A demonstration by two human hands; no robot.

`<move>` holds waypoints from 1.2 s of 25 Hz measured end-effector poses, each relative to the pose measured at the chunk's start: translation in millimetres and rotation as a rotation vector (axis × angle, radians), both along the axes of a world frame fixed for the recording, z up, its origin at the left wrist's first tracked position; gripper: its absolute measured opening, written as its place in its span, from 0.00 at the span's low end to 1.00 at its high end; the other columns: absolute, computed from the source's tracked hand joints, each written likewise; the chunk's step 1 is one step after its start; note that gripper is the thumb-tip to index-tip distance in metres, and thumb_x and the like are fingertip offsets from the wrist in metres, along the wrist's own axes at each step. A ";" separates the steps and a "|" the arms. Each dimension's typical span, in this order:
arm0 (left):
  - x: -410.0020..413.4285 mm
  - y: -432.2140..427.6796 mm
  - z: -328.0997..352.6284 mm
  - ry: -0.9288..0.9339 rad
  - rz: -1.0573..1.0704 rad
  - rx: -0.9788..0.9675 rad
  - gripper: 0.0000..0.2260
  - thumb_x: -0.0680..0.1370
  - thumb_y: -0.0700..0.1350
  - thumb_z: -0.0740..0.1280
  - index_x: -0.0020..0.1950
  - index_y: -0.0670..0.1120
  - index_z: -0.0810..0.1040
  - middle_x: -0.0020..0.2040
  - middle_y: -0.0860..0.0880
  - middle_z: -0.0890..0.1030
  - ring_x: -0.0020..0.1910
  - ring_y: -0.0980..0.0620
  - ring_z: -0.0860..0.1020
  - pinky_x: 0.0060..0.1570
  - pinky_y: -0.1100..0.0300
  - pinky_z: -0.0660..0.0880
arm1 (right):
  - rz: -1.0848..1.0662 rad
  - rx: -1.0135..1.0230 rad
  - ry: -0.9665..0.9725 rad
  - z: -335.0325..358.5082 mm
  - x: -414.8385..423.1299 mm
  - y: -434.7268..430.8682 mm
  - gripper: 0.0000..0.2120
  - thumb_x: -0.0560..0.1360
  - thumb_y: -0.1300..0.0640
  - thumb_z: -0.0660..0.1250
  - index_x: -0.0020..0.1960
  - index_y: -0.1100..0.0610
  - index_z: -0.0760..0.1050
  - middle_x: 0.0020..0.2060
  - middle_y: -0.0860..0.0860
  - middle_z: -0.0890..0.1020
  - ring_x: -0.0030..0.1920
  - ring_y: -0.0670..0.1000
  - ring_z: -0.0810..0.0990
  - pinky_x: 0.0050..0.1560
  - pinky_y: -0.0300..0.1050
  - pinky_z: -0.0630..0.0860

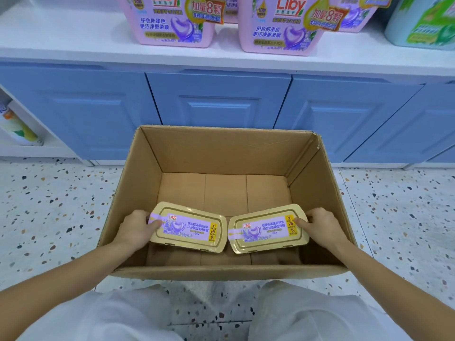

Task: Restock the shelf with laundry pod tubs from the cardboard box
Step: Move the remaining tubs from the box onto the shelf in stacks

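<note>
An open cardboard box (317, 193) stands on the floor in front of me. Inside it are two laundry pod tubs with yellow lids and purple labels. My left hand (136, 228) grips the left end of the left tub (188, 227), thumb on the lid. My right hand (320, 226) grips the right end of the right tub (267, 228) the same way. The two tubs touch in the middle and tilt slightly toward each other. On the white shelf (73, 38) above stand two pink tubs, one (172, 20) left of the other (283, 28).
More pink tubs stand behind the front pair, and a green-labelled container (423, 23) sits at the shelf's right. Blue cabinet doors (216, 99) run below the shelf. An open side shelf (22, 129) with packages is at left. Speckled floor surrounds the box; my knees are at bottom.
</note>
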State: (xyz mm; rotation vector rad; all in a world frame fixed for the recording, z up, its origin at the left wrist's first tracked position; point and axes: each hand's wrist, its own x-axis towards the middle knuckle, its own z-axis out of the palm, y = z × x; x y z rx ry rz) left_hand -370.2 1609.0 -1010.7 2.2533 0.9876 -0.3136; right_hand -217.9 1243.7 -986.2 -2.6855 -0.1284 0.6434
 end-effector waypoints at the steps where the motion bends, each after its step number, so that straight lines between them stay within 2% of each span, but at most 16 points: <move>1: 0.7 -5.1 8.1 -0.035 -0.059 0.066 0.10 0.75 0.45 0.67 0.42 0.39 0.79 0.37 0.44 0.79 0.38 0.44 0.75 0.32 0.57 0.65 | 0.001 0.015 -0.055 6.8 -1.4 -0.3 0.12 0.75 0.51 0.65 0.40 0.59 0.77 0.26 0.46 0.73 0.29 0.44 0.71 0.26 0.38 0.61; 3: 3.4 -13.5 21.6 -0.118 -0.128 0.156 0.10 0.74 0.47 0.67 0.42 0.41 0.80 0.36 0.44 0.80 0.37 0.44 0.74 0.33 0.55 0.63 | -0.040 0.086 -0.121 18.7 -2.5 -2.8 0.13 0.74 0.51 0.66 0.34 0.58 0.76 0.24 0.48 0.74 0.28 0.47 0.73 0.26 0.40 0.64; 5: 6.5 -19.2 34.6 -0.189 -0.169 0.200 0.09 0.75 0.49 0.67 0.41 0.44 0.81 0.36 0.44 0.82 0.38 0.44 0.75 0.36 0.55 0.64 | -0.100 0.184 -0.139 28.6 0.9 -5.4 0.16 0.74 0.51 0.66 0.31 0.59 0.76 0.25 0.54 0.78 0.30 0.52 0.77 0.29 0.47 0.72; 7: 8.7 -22.6 47.5 -0.251 -0.193 0.218 0.10 0.75 0.50 0.66 0.40 0.45 0.81 0.35 0.46 0.82 0.37 0.45 0.76 0.34 0.55 0.65 | -0.147 0.261 -0.172 40.2 6.8 -6.6 0.17 0.73 0.50 0.66 0.35 0.64 0.79 0.30 0.61 0.82 0.35 0.59 0.81 0.38 0.57 0.79; 9: 10.5 -23.3 61.1 -0.326 -0.173 0.213 0.10 0.75 0.51 0.66 0.38 0.47 0.80 0.32 0.49 0.80 0.34 0.47 0.76 0.30 0.58 0.66 | -0.172 0.297 -0.227 56.8 13.2 -4.9 0.18 0.72 0.50 0.66 0.37 0.66 0.79 0.33 0.64 0.82 0.37 0.63 0.81 0.41 0.62 0.79; 11: 13.2 -21.7 73.6 -0.399 -0.122 0.193 0.12 0.74 0.51 0.67 0.36 0.45 0.80 0.31 0.50 0.81 0.33 0.48 0.78 0.30 0.58 0.68 | -0.189 0.306 -0.284 75.1 21.3 -4.4 0.18 0.73 0.50 0.66 0.35 0.65 0.78 0.32 0.65 0.81 0.37 0.64 0.80 0.39 0.57 0.76; 13: 16.4 -17.9 86.9 -0.482 -0.066 0.154 0.14 0.74 0.52 0.67 0.38 0.43 0.82 0.33 0.47 0.84 0.36 0.47 0.80 0.35 0.52 0.74 | -0.204 0.299 -0.327 94.8 29.9 -5.4 0.19 0.74 0.51 0.65 0.35 0.66 0.78 0.31 0.66 0.80 0.35 0.64 0.78 0.35 0.50 0.70; 15: 20.2 -11.7 102.1 -0.545 -0.021 0.161 0.15 0.73 0.54 0.66 0.40 0.43 0.83 0.35 0.45 0.85 0.39 0.46 0.81 0.40 0.48 0.76 | -0.234 0.305 -0.338 112.0 37.8 -6.1 0.21 0.74 0.50 0.65 0.33 0.69 0.76 0.27 0.66 0.76 0.30 0.61 0.71 0.33 0.47 0.63; 18: 26.5 4.1 129.5 -0.580 0.019 0.247 0.18 0.71 0.57 0.62 0.40 0.44 0.84 0.35 0.45 0.85 0.37 0.45 0.80 0.38 0.52 0.73 | -0.282 0.299 -0.364 136.1 49.4 -4.3 0.23 0.74 0.50 0.65 0.31 0.69 0.71 0.23 0.57 0.68 0.27 0.56 0.64 0.31 0.46 0.58; 21: 34.5 25.0 160.6 -0.593 0.061 0.298 0.22 0.66 0.57 0.60 0.35 0.40 0.82 0.31 0.42 0.82 0.35 0.42 0.78 0.33 0.54 0.70 | -0.286 0.305 -0.408 158.8 61.7 -1.7 0.25 0.74 0.49 0.65 0.36 0.72 0.75 0.25 0.58 0.70 0.28 0.55 0.65 0.32 0.46 0.59; 24: 42.6 43.8 199.3 -0.618 0.085 0.311 0.20 0.65 0.58 0.60 0.33 0.42 0.81 0.29 0.43 0.81 0.34 0.42 0.77 0.30 0.57 0.66 | -0.259 0.351 -0.435 189.2 75.3 5.3 0.23 0.74 0.50 0.64 0.38 0.73 0.76 0.27 0.64 0.72 0.29 0.55 0.66 0.33 0.46 0.60; 26: 51.0 53.2 228.7 -0.661 0.101 0.332 0.20 0.64 0.58 0.61 0.31 0.42 0.80 0.29 0.41 0.80 0.34 0.40 0.76 0.32 0.55 0.67 | -0.227 0.362 -0.477 215.6 84.4 12.9 0.22 0.74 0.51 0.64 0.38 0.73 0.77 0.26 0.61 0.71 0.28 0.55 0.65 0.32 0.46 0.58; 28: 61.3 59.1 258.7 -0.710 0.123 0.343 0.19 0.64 0.58 0.61 0.27 0.43 0.77 0.25 0.41 0.75 0.32 0.40 0.72 0.31 0.54 0.64 | -0.201 0.368 -0.520 244.1 95.4 20.8 0.23 0.74 0.51 0.65 0.35 0.73 0.76 0.24 0.58 0.68 0.27 0.54 0.63 0.31 0.47 0.56; 30: 74.5 64.3 287.4 -0.766 0.154 0.358 0.22 0.64 0.57 0.62 0.28 0.38 0.77 0.25 0.37 0.70 0.31 0.38 0.70 0.30 0.53 0.63 | -0.184 0.397 -0.556 274.2 103.7 30.0 0.24 0.74 0.52 0.65 0.29 0.70 0.72 0.21 0.56 0.65 0.28 0.55 0.63 0.30 0.47 0.55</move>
